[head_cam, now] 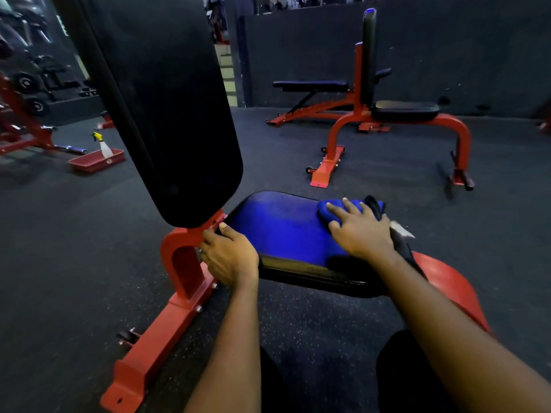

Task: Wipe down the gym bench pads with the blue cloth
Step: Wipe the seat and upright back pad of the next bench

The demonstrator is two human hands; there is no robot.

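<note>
The bench's seat pad (280, 231) lies in front of me, glowing blue under the light, with its black upright back pad (167, 108) rising at the left. My right hand (357, 231) presses the blue cloth (343, 208) flat against the seat pad's far right corner, fingers spread. My left hand (229, 257) grips the seat pad's near left edge, next to the red frame (182, 263), thumb on top.
A red tray (97, 160) with a spray bottle (104, 146) sits on the floor at left. Two more red benches (396, 114) stand at the back right. Weight racks line the left wall. My knees are at the bottom edge.
</note>
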